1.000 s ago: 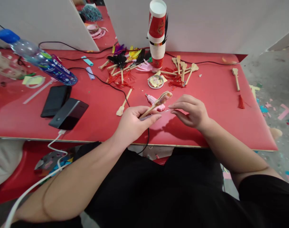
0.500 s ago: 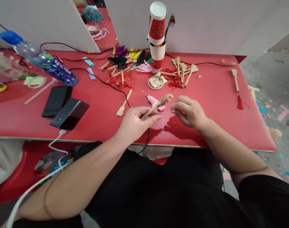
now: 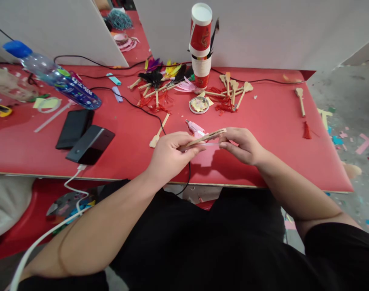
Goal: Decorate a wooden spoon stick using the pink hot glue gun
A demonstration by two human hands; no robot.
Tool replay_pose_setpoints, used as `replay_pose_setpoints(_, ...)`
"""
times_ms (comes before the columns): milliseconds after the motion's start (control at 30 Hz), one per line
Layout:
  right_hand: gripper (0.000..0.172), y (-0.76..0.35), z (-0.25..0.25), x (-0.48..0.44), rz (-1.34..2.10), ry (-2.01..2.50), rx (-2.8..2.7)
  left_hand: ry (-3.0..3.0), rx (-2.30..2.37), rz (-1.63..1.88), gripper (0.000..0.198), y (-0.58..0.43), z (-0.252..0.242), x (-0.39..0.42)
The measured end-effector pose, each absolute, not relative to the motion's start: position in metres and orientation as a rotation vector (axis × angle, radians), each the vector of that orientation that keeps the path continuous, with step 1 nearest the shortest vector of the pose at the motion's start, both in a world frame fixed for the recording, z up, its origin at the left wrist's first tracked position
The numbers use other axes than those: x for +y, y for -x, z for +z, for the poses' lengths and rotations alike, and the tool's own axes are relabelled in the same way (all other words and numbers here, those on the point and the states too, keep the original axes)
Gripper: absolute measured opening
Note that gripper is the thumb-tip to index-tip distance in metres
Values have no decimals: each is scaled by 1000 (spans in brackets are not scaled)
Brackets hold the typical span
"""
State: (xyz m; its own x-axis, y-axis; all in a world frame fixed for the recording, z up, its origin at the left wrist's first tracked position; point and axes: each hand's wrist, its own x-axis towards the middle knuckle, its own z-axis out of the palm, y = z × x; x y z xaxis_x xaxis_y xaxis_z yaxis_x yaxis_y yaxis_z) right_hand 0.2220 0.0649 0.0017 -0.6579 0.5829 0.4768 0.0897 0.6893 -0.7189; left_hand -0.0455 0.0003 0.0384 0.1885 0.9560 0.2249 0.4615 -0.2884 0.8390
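Note:
My left hand [image 3: 169, 155] is closed around the handle of a flat, light wooden stick with a wider shaped head [image 3: 213, 135], held nearly edge-on above the table. My right hand [image 3: 243, 145] is closed in a pinch at the far end of a thin translucent strip [image 3: 212, 144], which runs just below the wooden stick toward my left fingers. Its fingertips are close by the stick's head; whether they touch it I cannot tell. Just behind the stick lies a pink glue gun [image 3: 195, 128], partly covered. Another wooden stick [image 3: 155, 139] rests beside my left hand.
On the red table [image 3: 293, 161] stand stacked paper cups [image 3: 201, 36] and a small round dish [image 3: 199, 104]. Around them lie tasselled sticks [image 3: 234, 91] and feathers [image 3: 154, 81]. At left are a bottle [image 3: 66, 83], a black device [image 3: 90, 144] and cables.
The wooden stick has tipped lower and flatter, its head now close to my right fingers. My right hand has lowered slightly and turned, its fingers stretching further toward the left.

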Motion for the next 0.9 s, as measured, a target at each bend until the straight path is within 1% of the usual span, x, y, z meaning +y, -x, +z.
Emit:
replay_pose_setpoints(200,53,-215,-6,64,1675,723,-1814,-2015,1395,979,22,53,36,0)
replay_pose_setpoints(267,51,-212,-9,64,1843,736,-1714,-2037,1430,956,21,54,35,1)
replay_pose_setpoints(333,49,-208,-12,64,1913,735,-1652,-2026,1450,928,21,55,35,3)
replay_pose_setpoints(400,49,-206,-14,65,1863,757,-1625,-1975,1462,869,21,55,33,7)
replay_pose_setpoints(467,51,-206,-17,68,1733,817,-1612,-1876,1480,795,24,55,29,12)
replay_pose_setpoints(533,57,-207,-18,71,1606,883,-1579,-1748,1503,772,29,57,24,17)
replay_pose_setpoints(600,65,-210,-19,76,1502,939,-1533,-1634,1516,838,34,60,19,22)
replay_pose_setpoints(667,69,-213,-19,80,1387,996,-1526,-1551,1502,922,36,63,14,26)
replay_pose_setpoints(800,73,-218,-17,83,1163,1100,-1692,-1452,1464,979,38,66,6,30)
replay_pose_setpoints(900,72,-218,-14,80,1096,1108,-1823,-1424,1430,964,39,65,5,30)
